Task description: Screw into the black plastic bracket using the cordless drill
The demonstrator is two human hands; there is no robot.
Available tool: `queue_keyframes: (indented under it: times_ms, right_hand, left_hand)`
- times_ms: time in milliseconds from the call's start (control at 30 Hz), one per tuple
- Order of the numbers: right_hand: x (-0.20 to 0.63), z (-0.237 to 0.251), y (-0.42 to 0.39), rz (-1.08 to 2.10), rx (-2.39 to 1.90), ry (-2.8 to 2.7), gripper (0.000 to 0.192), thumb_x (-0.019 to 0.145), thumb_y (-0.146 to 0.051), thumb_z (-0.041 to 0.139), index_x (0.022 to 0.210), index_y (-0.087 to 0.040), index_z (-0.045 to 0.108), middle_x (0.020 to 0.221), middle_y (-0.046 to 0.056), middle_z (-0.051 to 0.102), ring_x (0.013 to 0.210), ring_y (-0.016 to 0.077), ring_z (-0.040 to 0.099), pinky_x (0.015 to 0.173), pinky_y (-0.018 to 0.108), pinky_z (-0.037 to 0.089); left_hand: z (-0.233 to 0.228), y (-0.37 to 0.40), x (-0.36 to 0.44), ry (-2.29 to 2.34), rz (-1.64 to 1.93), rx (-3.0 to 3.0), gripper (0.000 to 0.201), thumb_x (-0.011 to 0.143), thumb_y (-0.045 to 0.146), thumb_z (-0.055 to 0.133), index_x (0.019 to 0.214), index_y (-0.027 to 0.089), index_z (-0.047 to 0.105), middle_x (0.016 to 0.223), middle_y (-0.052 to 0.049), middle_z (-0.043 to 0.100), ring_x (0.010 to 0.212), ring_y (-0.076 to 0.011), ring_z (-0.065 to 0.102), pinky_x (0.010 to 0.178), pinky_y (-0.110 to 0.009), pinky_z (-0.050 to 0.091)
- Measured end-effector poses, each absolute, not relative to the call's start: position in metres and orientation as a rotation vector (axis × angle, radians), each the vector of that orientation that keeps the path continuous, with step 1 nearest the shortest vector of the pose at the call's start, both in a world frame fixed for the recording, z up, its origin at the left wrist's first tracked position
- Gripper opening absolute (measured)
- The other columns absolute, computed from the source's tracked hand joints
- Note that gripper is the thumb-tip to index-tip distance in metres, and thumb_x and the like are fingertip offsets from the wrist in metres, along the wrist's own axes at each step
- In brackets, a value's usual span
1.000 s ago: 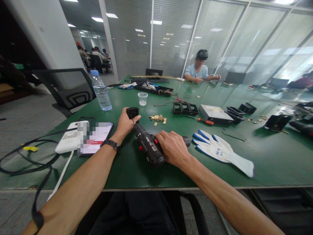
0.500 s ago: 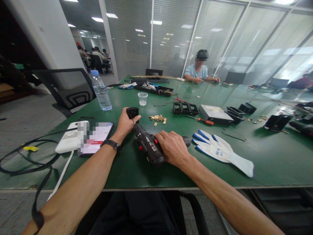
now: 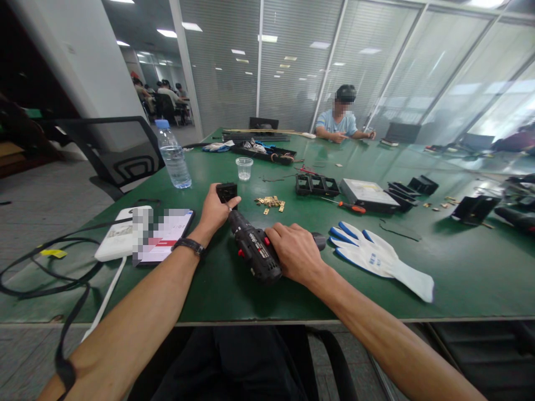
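A black power drill [image 3: 254, 248] lies on its side above the green table [image 3: 251, 303], with my right hand [image 3: 295, 250] wrapped round its handle. Its chuck points away from me to the upper left. My left hand [image 3: 214, 209] is closed on a small black plastic block [image 3: 227, 192]. The drill's bit reaches to the near side of this block, by my left thumb; the exact contact is too small to make out. Just right of the block lies a pile of small brass-coloured metal pieces [image 3: 271, 203].
Left are a phone [image 3: 167, 236], a white device [image 3: 121, 234] with cables and a water bottle [image 3: 174, 159]. Beyond stands a plastic cup [image 3: 244, 168]. To the right lie a glove [image 3: 376, 253], a screwdriver [image 3: 353, 207], black frames [image 3: 317, 185] and a box [image 3: 368, 195]. A person sits across.
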State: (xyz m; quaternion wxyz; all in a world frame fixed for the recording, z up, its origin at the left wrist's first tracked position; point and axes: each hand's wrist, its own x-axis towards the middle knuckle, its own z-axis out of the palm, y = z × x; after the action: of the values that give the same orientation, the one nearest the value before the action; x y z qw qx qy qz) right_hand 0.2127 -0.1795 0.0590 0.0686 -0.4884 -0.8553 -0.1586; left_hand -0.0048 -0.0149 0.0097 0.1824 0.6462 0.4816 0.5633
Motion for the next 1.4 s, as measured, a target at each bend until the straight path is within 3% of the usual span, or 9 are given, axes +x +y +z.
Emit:
queue_keyframes:
  times_ms: [1400]
  right_hand:
    - [0.2117, 0.0625, -0.1811, -0.429, -1.500, -2.597, 0.028, 0.082, -0.024, 0.057, 0.110, -0.018, 0.054, 0.101, 0.009, 0.062, 0.084, 0.0222, 0.058, 0.071, 0.034, 0.032]
  left_hand:
    - [0.0125, -0.0181, -0.0036, 1.353, 1.579, 1.781, 0.052, 0.065, 0.037, 0.076, 0.106, 0.019, 0.050, 0.097, -0.004, 0.060, 0.087, -0.0204, 0.059, 0.084, -0.038, 0.047]
